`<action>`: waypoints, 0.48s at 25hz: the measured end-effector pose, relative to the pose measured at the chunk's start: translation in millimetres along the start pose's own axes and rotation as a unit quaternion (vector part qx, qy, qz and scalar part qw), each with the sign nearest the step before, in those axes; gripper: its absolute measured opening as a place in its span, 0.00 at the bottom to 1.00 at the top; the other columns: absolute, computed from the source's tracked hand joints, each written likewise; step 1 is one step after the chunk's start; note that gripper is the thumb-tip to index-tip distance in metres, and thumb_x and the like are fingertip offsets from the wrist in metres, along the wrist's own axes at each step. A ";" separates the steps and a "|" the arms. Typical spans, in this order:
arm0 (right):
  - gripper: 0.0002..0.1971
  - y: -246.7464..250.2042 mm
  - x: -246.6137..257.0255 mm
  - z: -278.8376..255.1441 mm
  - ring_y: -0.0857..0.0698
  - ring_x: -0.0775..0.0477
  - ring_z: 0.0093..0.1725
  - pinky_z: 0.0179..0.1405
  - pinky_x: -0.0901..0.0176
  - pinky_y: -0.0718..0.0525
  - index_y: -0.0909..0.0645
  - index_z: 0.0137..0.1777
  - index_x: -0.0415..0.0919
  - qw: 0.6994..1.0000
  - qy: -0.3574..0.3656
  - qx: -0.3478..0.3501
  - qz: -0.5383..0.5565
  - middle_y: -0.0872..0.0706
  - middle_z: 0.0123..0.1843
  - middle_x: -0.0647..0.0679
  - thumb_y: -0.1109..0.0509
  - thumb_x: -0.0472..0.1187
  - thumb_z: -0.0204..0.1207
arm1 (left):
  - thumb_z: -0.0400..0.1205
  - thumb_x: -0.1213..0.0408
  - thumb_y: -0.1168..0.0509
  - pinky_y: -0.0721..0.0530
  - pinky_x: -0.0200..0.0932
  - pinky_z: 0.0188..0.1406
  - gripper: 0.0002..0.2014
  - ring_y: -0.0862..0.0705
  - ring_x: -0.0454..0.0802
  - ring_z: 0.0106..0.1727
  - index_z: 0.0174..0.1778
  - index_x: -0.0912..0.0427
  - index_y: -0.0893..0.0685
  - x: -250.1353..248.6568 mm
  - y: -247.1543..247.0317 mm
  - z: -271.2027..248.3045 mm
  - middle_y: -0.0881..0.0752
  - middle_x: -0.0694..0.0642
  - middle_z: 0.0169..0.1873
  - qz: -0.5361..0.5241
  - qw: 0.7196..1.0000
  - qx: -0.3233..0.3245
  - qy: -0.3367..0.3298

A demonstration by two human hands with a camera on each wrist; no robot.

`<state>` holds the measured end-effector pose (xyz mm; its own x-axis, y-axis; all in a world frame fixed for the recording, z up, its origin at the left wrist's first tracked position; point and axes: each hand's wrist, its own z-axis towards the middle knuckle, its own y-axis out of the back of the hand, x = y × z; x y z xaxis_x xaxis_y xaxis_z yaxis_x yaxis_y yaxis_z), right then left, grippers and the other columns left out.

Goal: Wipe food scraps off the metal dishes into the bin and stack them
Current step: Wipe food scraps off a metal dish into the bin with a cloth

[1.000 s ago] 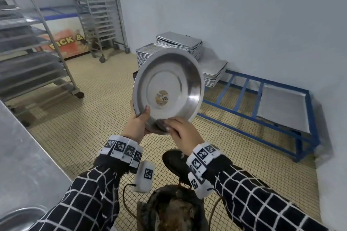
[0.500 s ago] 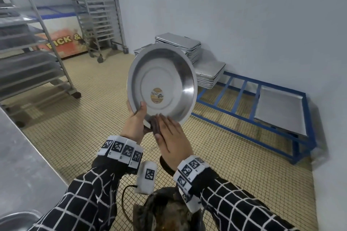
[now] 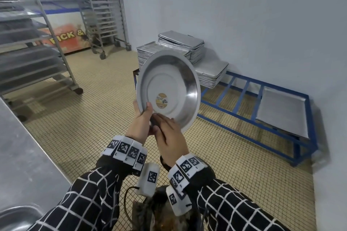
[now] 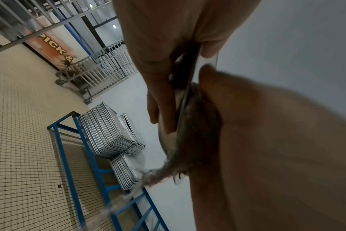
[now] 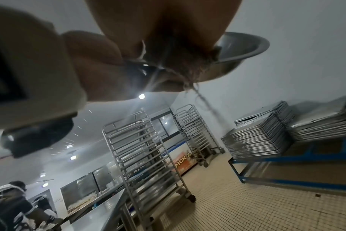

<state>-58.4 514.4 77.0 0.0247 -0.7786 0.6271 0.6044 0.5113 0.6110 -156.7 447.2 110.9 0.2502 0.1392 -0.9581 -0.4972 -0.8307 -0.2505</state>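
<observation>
I hold a round metal dish (image 3: 169, 88) tilted up on edge in front of me, its hollow side with a small sticker facing me. My left hand (image 3: 142, 120) grips its lower left rim, thumb inside, fingers behind. My right hand (image 3: 169, 133) lies with fairly straight fingers over a dark frayed cloth (image 3: 154, 121), pressing it onto the dish's bottom rim beside the left thumb. The left wrist view has the cloth (image 4: 199, 125) against the dish's edge (image 4: 166, 140), threads hanging. A dark bin (image 3: 161, 212) with brown scraps stands below my wrists.
Stacks of metal trays (image 3: 180, 45) sit on a low blue frame (image 3: 244, 88) along the wall, one tray (image 3: 281, 110) at its right end. Wheeled racks (image 3: 101, 5) stand behind and left. A steel counter (image 3: 22, 155) runs at my left. Another person (image 5: 10, 203) works far off.
The right hand slid left along the dish's bottom rim with the cloth, and its fingers went from curled to flat. The dish stays tilted up in the left hand.
</observation>
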 end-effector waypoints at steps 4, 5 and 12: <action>0.29 11.8 -27.5 7.2 0.32 0.50 0.78 0.81 0.50 0.41 0.34 0.80 0.44 0.987 0.046 0.069 -0.139 0.28 0.78 0.48 0.59 0.55 0.86 | 0.85 0.51 0.42 0.11 0.56 0.37 0.25 0.13 0.64 0.54 0.77 0.56 0.32 -4.3 9.0 -4.0 0.15 0.64 0.59 -0.037 0.999 0.009 0.013; 0.31 16.8 -39.9 8.8 0.34 0.49 0.79 0.82 0.48 0.43 0.36 0.81 0.44 0.976 0.044 0.083 -0.196 0.30 0.79 0.48 0.62 0.57 0.85 | 0.85 0.52 0.42 0.11 0.56 0.37 0.25 0.12 0.64 0.53 0.76 0.58 0.31 -6.3 10.6 -6.4 0.14 0.64 0.58 -0.041 0.999 0.013 0.012; 0.33 7.2 -37.0 -1.1 0.37 0.48 0.80 0.83 0.46 0.48 0.36 0.80 0.42 0.976 -0.016 0.050 -0.211 0.30 0.79 0.47 0.64 0.58 0.84 | 0.73 0.38 0.33 0.11 0.60 0.43 0.41 0.14 0.65 0.56 0.78 0.55 0.34 -3.1 10.3 -11.4 0.16 0.62 0.62 0.002 1.000 -0.001 -0.013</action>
<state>-54.1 546.4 57.6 -0.2358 -0.9164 0.3234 0.4738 0.1821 0.8616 -153.1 432.1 112.9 0.2270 0.1491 -0.9624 -0.4964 -0.8325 -0.2461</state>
